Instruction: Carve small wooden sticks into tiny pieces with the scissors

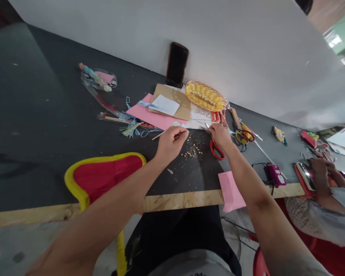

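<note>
My left hand is closed in a pinch above the dark tabletop, and a thin pale stick pokes out on its left side. The rest of that stick is hidden by the fingers. In my right hand is a pair of scissors with red handles. Their blades point left, toward my left fingertips, and whether they are apart is too small to tell. Small pale chopped bits lie scattered on the table below and between my hands. Behind them is a yellow woven basket holding similar small pale bits.
A phone leans on the wall behind pink paper and cardboard. Yellow-handled scissors lie right. A red, yellow-edged chair back rises at the front left. Another person's hands are at far right, by a phone.
</note>
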The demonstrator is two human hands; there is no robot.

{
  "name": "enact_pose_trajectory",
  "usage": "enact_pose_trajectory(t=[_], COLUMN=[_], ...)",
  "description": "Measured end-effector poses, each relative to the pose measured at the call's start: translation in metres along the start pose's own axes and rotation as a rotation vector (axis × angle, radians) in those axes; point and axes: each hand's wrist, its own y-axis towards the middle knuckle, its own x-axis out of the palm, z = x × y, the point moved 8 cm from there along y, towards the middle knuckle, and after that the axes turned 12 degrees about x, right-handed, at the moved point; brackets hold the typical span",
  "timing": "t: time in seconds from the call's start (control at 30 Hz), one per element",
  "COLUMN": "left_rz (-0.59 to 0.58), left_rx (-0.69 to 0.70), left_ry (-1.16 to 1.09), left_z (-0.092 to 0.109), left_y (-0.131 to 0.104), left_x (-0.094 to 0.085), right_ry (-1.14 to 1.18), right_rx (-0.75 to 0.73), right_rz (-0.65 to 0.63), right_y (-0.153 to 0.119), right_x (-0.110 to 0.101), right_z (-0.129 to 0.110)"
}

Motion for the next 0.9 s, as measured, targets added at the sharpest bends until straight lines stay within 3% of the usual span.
enact_pose_trajectory(t=[0.17, 0.27, 0.37, 0.5, 0.6, 0.7, 0.8, 0.9], left_rz=[-0.024, -0.079, -0.201, -0.393, -0.481, -0.47, -0.42, -0.385], left_rx=[-0.006, -0.037, -0.035, 0.077, 0.134, 0.15, 0.14, 0.098], left_ry=[0.016, 0.027, 0.08, 0.315, 0.432, 0.432, 0.294, 0.147], left_z=[-0.002, -0.005, -0.006, -0.005, -0.007, -0.002, 0.009, 0.017], left_y=[-0.001, -0.002, -0.004, -0.007, -0.011, -0.012, -0.013, -0.014], left_x=[0.002, 0.008, 0.016, 0.028, 0.033, 0.034, 0.033, 0.034], right_ry=[0.195, 0.36, 0.491, 0.704, 0.75, 0.772, 0.799, 0.82], right_rx=[0.002, -0.033, -0.069, -0.089, -0.09, -0.08, -0.136, -0.296], right_rz=[0.009, -0.103, -0.206, -0.297, -0.27, -0.224, -0.157, -0.066], right_y=[-0.001, -0.016, -0.039, -0.066, -0.077, -0.083, -0.09, -0.099], right_x=[-0.012, -0.009, -0.002, 0.009, 0.016, 0.021, 0.019, 0.01], right_z=[-0.005, -0.017, -0.028, -0.033, -0.029, -0.024, -0.026, -0.036])
